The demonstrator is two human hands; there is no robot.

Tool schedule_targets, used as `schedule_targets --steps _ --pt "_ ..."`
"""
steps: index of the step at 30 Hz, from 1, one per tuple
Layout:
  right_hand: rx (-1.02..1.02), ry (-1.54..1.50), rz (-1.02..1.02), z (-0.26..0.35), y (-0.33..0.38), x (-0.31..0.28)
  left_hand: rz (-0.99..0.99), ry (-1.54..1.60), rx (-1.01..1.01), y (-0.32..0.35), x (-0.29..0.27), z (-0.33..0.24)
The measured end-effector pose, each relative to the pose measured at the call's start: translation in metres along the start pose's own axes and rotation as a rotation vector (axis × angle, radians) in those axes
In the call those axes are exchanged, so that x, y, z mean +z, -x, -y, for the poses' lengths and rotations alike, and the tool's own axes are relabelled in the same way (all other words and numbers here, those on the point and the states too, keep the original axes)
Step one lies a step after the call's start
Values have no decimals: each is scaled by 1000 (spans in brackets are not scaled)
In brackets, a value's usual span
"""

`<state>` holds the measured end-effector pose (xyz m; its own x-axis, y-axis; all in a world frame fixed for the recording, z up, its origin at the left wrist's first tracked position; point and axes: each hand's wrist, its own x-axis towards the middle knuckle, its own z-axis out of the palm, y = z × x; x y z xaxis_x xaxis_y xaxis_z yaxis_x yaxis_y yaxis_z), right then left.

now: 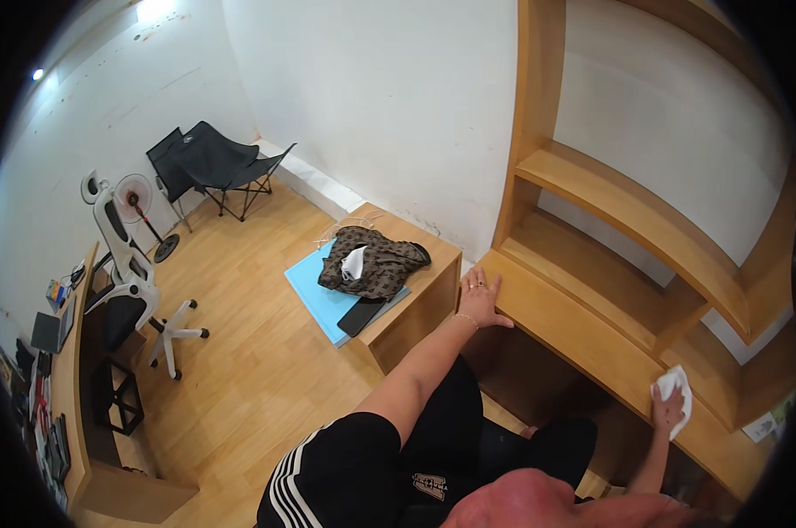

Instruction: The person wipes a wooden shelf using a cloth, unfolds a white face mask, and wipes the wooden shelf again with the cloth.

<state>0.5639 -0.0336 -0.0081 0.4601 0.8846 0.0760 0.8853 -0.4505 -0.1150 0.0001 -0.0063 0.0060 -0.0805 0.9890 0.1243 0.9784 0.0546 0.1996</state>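
Observation:
My left hand [480,297] rests flat, fingers spread, on the left end of a long wooden desk [565,326] and holds nothing. My right hand [668,409] presses a crumpled white cloth [677,393] against the desk top further right. The cloth lies under my fingers on the wood. Above the desk rise built-in wooden shelves [618,207], which look bare.
A low wooden side cabinet [416,304] stands left of the desk with a brown patterned bag [372,260], a blue board and a dark phone [360,316] on it. On the wood floor stand a white office chair [130,282], a fan and a black folding chair [213,163]. Another cluttered desk runs along the left edge.

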Motion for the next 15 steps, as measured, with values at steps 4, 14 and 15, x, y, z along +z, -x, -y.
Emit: schedule_targets --steps 4,14,15 --pt "-184 -26 39 75 27 3 -33 -29 4 0 2 6" --pt "-518 -159 156 272 91 0 -36 -47 31 1 3 2" --pt "-558 -150 157 287 96 -2 -32 -49 25 1 2 1"
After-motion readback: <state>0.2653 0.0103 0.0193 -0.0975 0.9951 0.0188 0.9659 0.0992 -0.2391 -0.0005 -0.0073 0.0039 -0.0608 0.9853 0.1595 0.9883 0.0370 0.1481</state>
